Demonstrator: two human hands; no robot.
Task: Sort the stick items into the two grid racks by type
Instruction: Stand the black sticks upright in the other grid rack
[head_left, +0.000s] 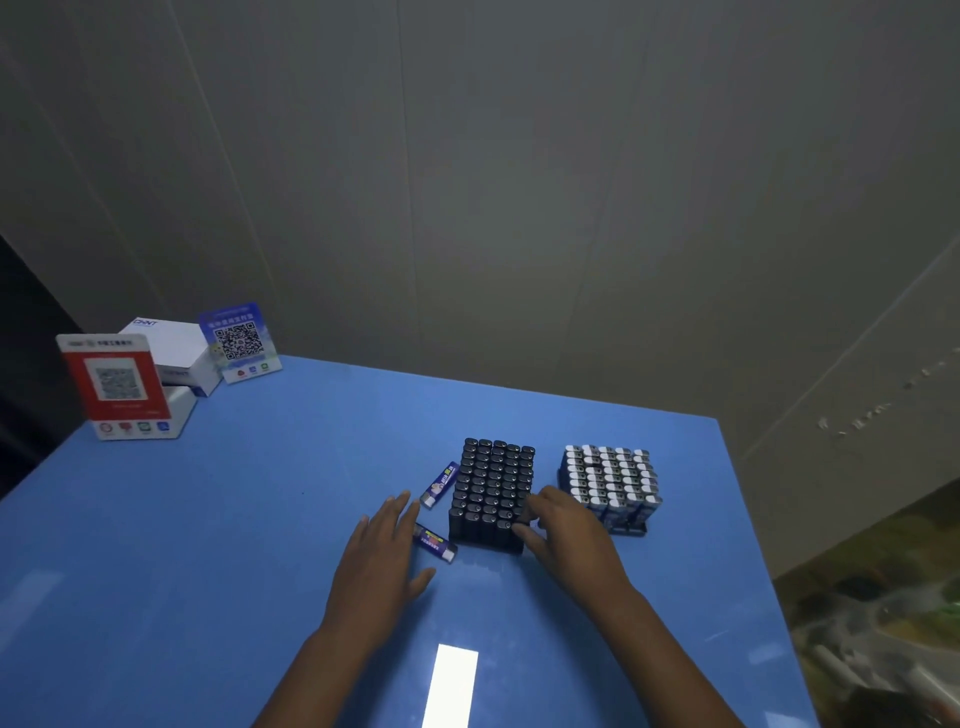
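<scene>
Lighters: two blue lighters lie flat on the blue table (208, 519), just left of the black rack; one (439, 485) is near the rack's far half, the other (435, 543) is beside its near left corner.
Black rack: the rack (491, 493) stands near the middle of the table and is full of upright black-topped lighters.
Second rack: the rack (610, 480) to the right holds upright lighters with silver tops and blue bodies.
Left hand: the hand (382, 558) is flat and open, fingers straight, its fingertips next to the nearer lighter; I cannot tell if they touch.
Right hand: the hand (561, 530) rests at the near right corner of the black rack with fingers bent; whether it holds something is not visible.
Far left corner: a red QR sign (117, 384), a blue QR sign (240, 340) and white boxes (171, 348).
</scene>
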